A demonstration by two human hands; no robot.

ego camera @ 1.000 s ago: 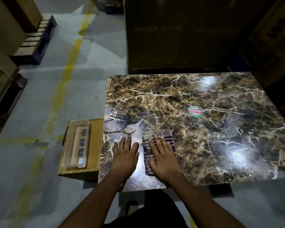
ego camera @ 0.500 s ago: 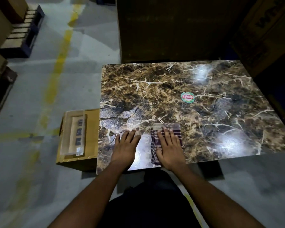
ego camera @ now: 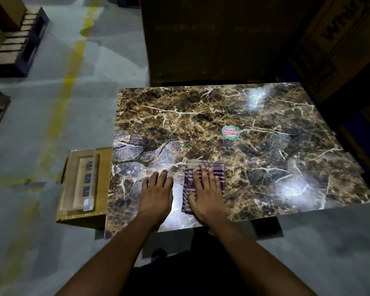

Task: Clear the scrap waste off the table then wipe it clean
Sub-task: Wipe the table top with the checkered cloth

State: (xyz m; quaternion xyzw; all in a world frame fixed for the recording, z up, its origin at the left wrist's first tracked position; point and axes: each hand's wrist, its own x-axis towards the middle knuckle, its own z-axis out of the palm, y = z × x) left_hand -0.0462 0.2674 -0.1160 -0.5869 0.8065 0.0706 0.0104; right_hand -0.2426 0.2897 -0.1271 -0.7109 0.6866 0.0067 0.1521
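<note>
Palms down, both of my hands lie on the table (ego camera: 265,146) near its front edge. My left hand (ego camera: 156,195) rests flat on the bare marble-patterned top, fingers straight and close together, holding nothing. My right hand (ego camera: 207,193) presses flat on the cloth (ego camera: 219,170), fingers straight and slightly spread, so the cloth is pinned under the palm rather than gripped. Both forearms reach forward from the bottom of the view, roughly side by side, and the two hands sit near each other without touching.

The front edge runs just behind my wrists, and the left edge lies a little way off my left hand. Beyond my fingertips the tabletop stretches open toward the far edge and the right edge, with only a round sticker (ego camera: 231,132) near the middle. Just beside the left edge, lower down, sits a cardboard box (ego camera: 103,180) with a clear-wrapped pack (ego camera: 81,180) on top.

The cloth is folded, checked in dark purple and pale stripes, and lies flat on the front part of the table, its far end showing past my fingers.
</note>
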